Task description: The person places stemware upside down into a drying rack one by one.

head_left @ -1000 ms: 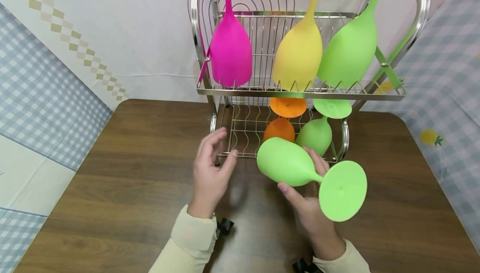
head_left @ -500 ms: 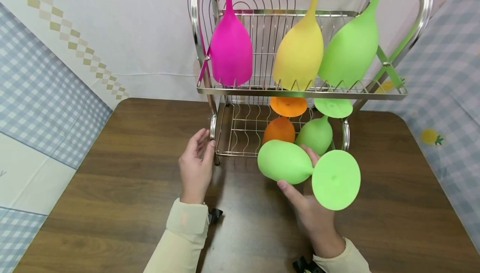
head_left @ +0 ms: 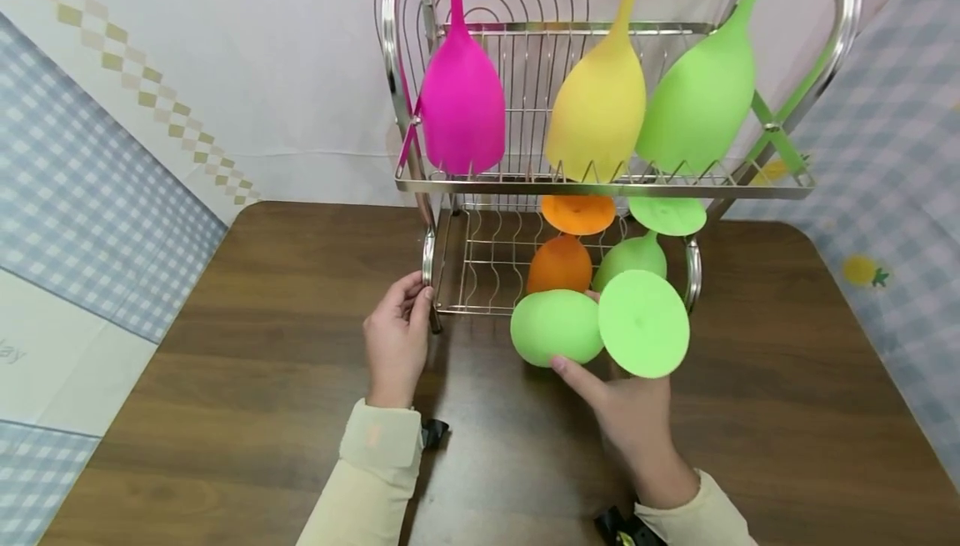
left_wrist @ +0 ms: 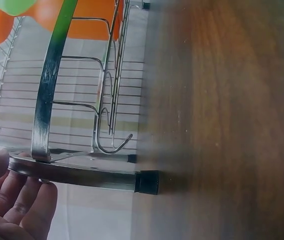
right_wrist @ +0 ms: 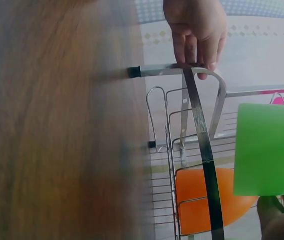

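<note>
My left hand (head_left: 397, 342) grips the front left leg of a metal two-tier dish rack (head_left: 600, 189); in the left wrist view the thumb and fingers (left_wrist: 39, 210) close on its curved bar. My right hand (head_left: 633, 413) holds a green goblet (head_left: 557, 328) by its bowl, tilted, its round foot (head_left: 643, 323) facing the head camera. That goblet is in front of the lower tier, where an orange goblet (head_left: 559, 264) and another green goblet (head_left: 633, 258) stand upside down. The right wrist view shows the held bowl (right_wrist: 269, 150) with fingertips (right_wrist: 282, 210) below it.
On the upper tier, a magenta goblet (head_left: 462, 104), a yellow goblet (head_left: 597, 112) and a green goblet (head_left: 701, 96) stand upside down. The rack sits at the back of a brown wooden table (head_left: 262, 346). Checked cloth (head_left: 97, 171) hangs at the sides.
My left hand has moved left and taken hold of the rack's leg. The right hand has brought the green goblet forward toward the lower tier, its foot rising and swinging left.
</note>
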A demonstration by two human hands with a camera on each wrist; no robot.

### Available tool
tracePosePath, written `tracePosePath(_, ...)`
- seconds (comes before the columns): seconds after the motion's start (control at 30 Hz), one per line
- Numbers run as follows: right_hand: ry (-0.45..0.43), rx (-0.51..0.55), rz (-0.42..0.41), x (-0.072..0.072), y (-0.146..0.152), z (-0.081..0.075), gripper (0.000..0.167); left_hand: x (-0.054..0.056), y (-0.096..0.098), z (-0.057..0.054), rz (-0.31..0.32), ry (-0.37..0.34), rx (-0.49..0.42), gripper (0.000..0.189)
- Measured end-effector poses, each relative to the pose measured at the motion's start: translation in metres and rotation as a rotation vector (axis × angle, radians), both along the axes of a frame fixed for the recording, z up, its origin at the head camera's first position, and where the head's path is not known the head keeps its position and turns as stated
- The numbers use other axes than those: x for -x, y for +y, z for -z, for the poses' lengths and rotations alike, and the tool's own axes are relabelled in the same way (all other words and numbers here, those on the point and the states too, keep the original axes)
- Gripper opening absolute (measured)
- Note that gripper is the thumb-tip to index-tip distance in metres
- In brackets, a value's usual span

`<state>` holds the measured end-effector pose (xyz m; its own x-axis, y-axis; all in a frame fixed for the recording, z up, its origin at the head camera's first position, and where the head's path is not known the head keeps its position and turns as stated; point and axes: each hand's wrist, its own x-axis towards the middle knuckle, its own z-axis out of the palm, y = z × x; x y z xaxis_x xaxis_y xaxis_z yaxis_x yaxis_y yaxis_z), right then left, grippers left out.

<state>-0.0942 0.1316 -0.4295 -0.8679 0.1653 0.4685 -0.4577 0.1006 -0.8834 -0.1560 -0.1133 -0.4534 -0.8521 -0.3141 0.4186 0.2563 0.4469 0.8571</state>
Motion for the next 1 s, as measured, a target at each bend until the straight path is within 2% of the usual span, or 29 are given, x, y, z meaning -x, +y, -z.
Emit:
tracePosePath(0.13, -0.114, -0.121, 0.036, 0.002, 0.000, -0.003, 0.081, -0.001, 0.001, 0.002, 0.004, -0.008, 0.005, 0.019)
tracePosePath(0.27, -0.171, -0.204, 0.029, 0.009, -0.004, -0.007, 0.072, 0.000, 0.001, 0.001, 0.002, -0.007, 0.009, 0.019)
tracePosePath(0.43, -0.182, -0.236, -0.049, 0.026, -0.015, -0.019, 0.070, 0.000, 0.000, -0.001, 0.006, -0.016, 0.012, 0.018)
tracePosePath(0.6, -0.204, -0.317, -0.131, 0.039, -0.028, -0.028, 0.064, 0.001, -0.001, 0.000, 0.001, -0.003, 0.011, 0.017)
tracePosePath(0.73, -0.221, -0.374, -0.157, 0.048, -0.039, -0.031, 0.064, 0.000, -0.001, 0.000, -0.002, -0.004, 0.010, 0.017)
tracePosePath(1.0, -0.242, -0.398, -0.171, 0.062, -0.052, -0.033, 0.069, 0.000, -0.002, 0.001, 0.010, -0.004, 0.014, 0.017)
